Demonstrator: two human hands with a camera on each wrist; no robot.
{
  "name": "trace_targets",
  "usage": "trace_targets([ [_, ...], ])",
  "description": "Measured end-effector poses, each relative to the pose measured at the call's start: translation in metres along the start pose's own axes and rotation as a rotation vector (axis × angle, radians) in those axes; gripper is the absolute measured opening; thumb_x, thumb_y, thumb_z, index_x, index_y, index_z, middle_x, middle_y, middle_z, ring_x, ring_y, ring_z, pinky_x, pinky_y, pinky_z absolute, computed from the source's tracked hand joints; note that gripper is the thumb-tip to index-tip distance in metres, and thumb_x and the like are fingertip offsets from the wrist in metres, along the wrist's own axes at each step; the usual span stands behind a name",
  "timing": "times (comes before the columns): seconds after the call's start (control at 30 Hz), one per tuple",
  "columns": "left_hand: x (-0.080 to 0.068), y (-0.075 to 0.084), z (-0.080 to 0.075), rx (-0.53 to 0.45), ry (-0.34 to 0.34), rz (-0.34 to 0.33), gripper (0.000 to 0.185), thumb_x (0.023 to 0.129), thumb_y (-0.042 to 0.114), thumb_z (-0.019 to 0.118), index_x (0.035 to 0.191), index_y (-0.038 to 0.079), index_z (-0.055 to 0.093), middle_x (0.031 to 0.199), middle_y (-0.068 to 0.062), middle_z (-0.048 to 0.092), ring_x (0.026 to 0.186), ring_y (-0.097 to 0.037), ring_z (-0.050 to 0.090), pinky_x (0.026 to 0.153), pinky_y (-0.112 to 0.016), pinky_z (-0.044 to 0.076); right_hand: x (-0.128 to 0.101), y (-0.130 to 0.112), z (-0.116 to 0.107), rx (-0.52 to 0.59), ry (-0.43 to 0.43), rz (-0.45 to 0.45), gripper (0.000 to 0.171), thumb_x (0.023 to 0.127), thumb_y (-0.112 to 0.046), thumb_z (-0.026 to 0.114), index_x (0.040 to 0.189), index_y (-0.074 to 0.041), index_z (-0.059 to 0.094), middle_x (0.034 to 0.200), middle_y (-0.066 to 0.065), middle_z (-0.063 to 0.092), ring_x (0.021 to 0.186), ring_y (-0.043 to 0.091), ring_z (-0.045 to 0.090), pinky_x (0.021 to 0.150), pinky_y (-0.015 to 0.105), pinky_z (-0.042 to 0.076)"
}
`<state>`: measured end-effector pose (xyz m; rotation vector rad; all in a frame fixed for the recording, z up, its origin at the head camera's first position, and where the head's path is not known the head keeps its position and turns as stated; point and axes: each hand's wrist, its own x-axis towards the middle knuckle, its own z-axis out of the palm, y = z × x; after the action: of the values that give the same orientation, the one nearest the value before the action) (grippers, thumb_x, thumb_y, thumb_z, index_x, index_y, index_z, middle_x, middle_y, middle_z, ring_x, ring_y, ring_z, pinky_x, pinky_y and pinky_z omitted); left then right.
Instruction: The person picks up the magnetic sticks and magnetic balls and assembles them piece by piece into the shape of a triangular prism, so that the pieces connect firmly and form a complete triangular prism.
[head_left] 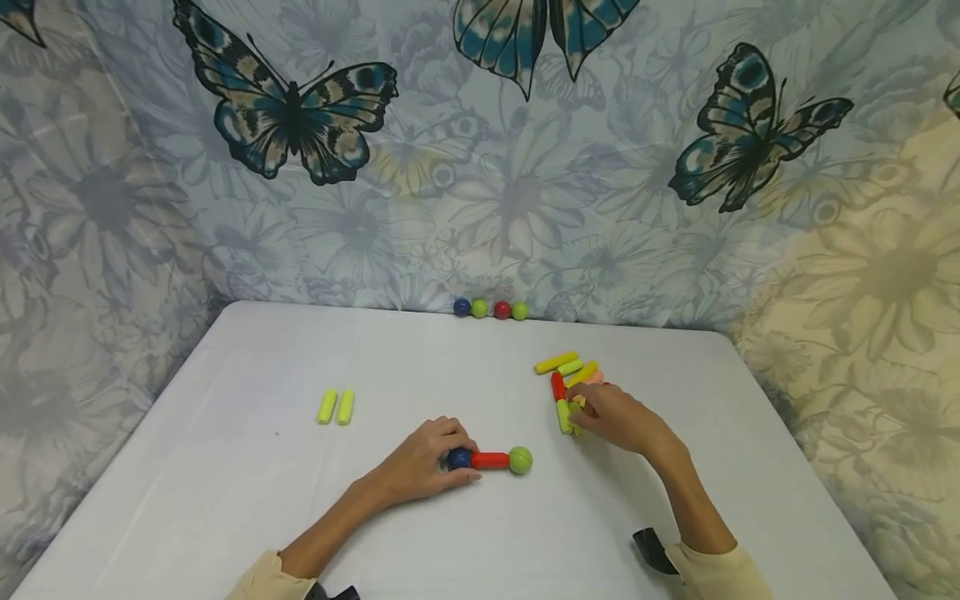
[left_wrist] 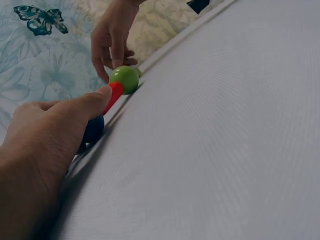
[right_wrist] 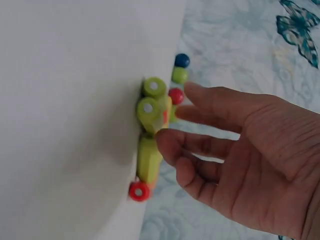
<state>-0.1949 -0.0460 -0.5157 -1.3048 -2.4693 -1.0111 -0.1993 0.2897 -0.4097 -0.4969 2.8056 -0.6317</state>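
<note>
— Two hands are on the white bench (head_left: 225, 467). What is the left hand (head_left: 423, 462) doing?

— Its fingers are curled round a blue ball (head_left: 459, 457) just below the centre of the head view. That ball is joined to a short red stick (head_left: 491, 459), and a green ball (head_left: 521, 459) sits on the stick's other end. The whole piece lies flat on the bench, pointing right.

— Does the left wrist view agree?

— Yes. The thumb lies along the red stick (left_wrist: 115, 95), the blue ball (left_wrist: 94, 128) is tucked under the fingers, and the green ball (left_wrist: 125, 79) stands free at the far end.

— And the right hand (head_left: 618, 417)?

— It rests right of centre, at the near edge of a pile of sticks (head_left: 570, 375): yellow, lime, red and a pale pink one, lying touching one another. The fingers are bent loosely over the nearest lime sticks. In the right wrist view the fingertips (right_wrist: 167, 140) touch the ends of the sticks (right_wrist: 150, 115), but I cannot tell whether the grip has closed on one.

— Anything else on the bench?

— A pair of lime sticks (head_left: 335, 407) lies side by side at the left of the middle, well apart from both hands. A row of four balls (head_left: 491, 309), blue, green, red, green, sits at the far edge against the butterfly cloth (head_left: 300, 117).
</note>
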Motion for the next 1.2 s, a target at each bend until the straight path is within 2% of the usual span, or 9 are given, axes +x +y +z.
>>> trace_targets([
  [0.13,0.000,0.000,0.001,-0.004,-0.004,-0.001,0.025,0.093,0.043,0.078,0.108,0.024,0.074,0.104,0.010,0.066,0.098,-0.006,0.058,0.089,-0.028,0.051,0.001,-0.005,0.009,-0.014,-0.066,0.015,0.031,0.094,-0.010,0.076,0.121,0.003,0.066,0.071,-0.002,0.046,0.066,0.010,0.044,0.060,0.020,0.036],
  [0.23,-0.001,-0.001,0.001,0.003,-0.003,-0.001,0.025,0.094,0.044,0.078,0.108,0.024,0.074,0.104,0.010,0.066,0.098,-0.005,0.058,0.090,-0.029,0.052,0.001,-0.007,0.010,-0.028,-0.075,0.017,0.027,0.092,-0.010,0.078,0.114,0.001,0.067,0.074,-0.001,0.051,0.068,0.011,0.046,0.061,0.021,0.039],
  [0.43,-0.001,-0.001,0.000,0.006,0.003,0.005,0.025,0.094,0.044,0.078,0.108,0.023,0.074,0.104,0.010,0.066,0.098,-0.006,0.058,0.091,-0.030,0.052,0.004,-0.012,0.016,-0.057,-0.038,0.082,0.028,0.090,-0.017,0.082,0.106,-0.001,0.065,0.072,0.001,0.049,0.067,0.013,0.046,0.059,0.021,0.035],
  [0.6,0.000,0.000,0.000,0.004,0.005,0.004,0.026,0.094,0.045,0.077,0.108,0.024,0.074,0.104,0.010,0.066,0.098,-0.006,0.058,0.091,-0.031,0.052,0.011,-0.017,0.028,-0.164,0.048,0.158,0.033,0.090,-0.032,0.082,0.093,-0.005,0.064,0.076,0.004,0.050,0.067,0.016,0.047,0.058,0.024,0.037],
  [0.73,0.000,0.000,0.000,0.015,0.000,0.003,0.027,0.095,0.047,0.076,0.109,0.024,0.073,0.105,0.010,0.066,0.098,-0.005,0.057,0.093,-0.031,0.052,0.015,-0.021,0.036,-0.209,0.152,0.164,0.039,0.090,-0.037,0.082,0.097,-0.006,0.060,0.082,0.005,0.052,0.069,0.018,0.048,0.058,0.027,0.039],
  [0.83,0.001,0.001,-0.001,0.021,-0.006,-0.003,0.027,0.095,0.046,0.076,0.110,0.024,0.073,0.106,0.010,0.066,0.098,-0.005,0.057,0.093,-0.031,0.052,0.017,-0.022,0.039,-0.227,0.176,0.125,0.042,0.088,-0.036,0.085,0.104,-0.006,0.061,0.087,0.004,0.058,0.070,0.016,0.051,0.060,0.026,0.043],
  [1.0,0.000,0.002,-0.002,0.022,-0.015,-0.018,0.026,0.095,0.046,0.076,0.110,0.024,0.073,0.106,0.010,0.066,0.099,-0.005,0.057,0.093,-0.030,0.052,0.014,-0.024,0.041,-0.311,0.158,0.057,0.040,0.089,-0.029,0.084,0.114,-0.003,0.067,0.099,0.008,0.070,0.073,0.014,0.058,0.067,0.028,0.054],
  [1.13,0.000,0.002,-0.002,0.017,-0.014,-0.019,0.026,0.094,0.045,0.076,0.109,0.024,0.073,0.106,0.010,0.066,0.099,-0.006,0.058,0.093,-0.031,0.053,0.013,-0.027,0.036,-0.331,0.099,0.119,0.040,0.092,-0.022,0.077,0.125,-0.002,0.067,0.094,0.007,0.068,0.077,0.018,0.057,0.069,0.033,0.055],
  [1.2,0.000,0.002,-0.001,0.014,-0.013,-0.019,0.026,0.094,0.045,0.076,0.109,0.024,0.074,0.106,0.010,0.066,0.099,-0.006,0.058,0.092,-0.030,0.052,0.011,-0.026,0.032,-0.301,0.063,0.173,0.046,0.093,-0.025,0.077,0.131,-0.002,0.063,0.092,0.006,0.065,0.078,0.018,0.056,0.066,0.033,0.051],
])
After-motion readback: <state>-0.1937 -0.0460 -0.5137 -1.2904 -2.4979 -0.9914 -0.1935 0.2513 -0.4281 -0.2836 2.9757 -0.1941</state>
